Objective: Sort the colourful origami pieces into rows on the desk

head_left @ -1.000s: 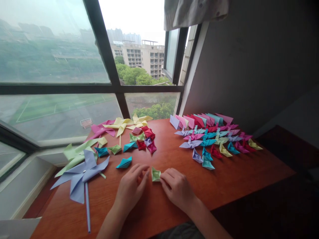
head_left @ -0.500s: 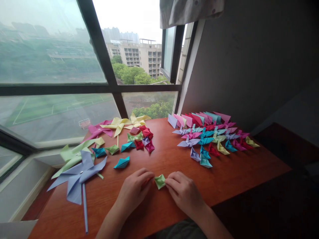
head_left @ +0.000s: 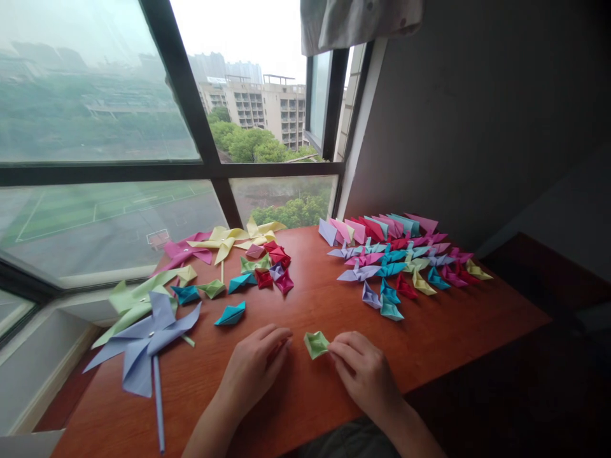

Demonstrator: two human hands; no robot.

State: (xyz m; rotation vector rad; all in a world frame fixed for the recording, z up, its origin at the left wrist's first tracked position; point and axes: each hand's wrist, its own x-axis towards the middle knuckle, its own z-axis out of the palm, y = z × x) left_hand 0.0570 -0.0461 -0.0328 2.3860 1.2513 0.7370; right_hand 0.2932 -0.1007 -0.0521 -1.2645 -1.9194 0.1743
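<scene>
A small light green paper boat (head_left: pixel 316 345) is pinched at its right tip between the thumb and fingers of my right hand (head_left: pixel 365 366), low over the table. My left hand (head_left: pixel 258 362) is just left of the boat and apart from it. Its fingers are loosely curved, the thumb a little away from them, with nothing held. Beyond my left hand a single blue paper boat (head_left: pixel 231 313) lies on the wood.
Paper pinwheels, among them a lavender one (head_left: pixel 155 340), lie at the left. Several folded boats cluster near a red one (head_left: pixel 263 278). Rows of paper cranes and boats, such as a yellow boat (head_left: pixel 422 284), fill the table's (head_left: pixel 443 340) right side below the window.
My left hand has let go of the green boat's left tip. The boat has shifted right with my right hand, and a gap now separates it from my left hand.
</scene>
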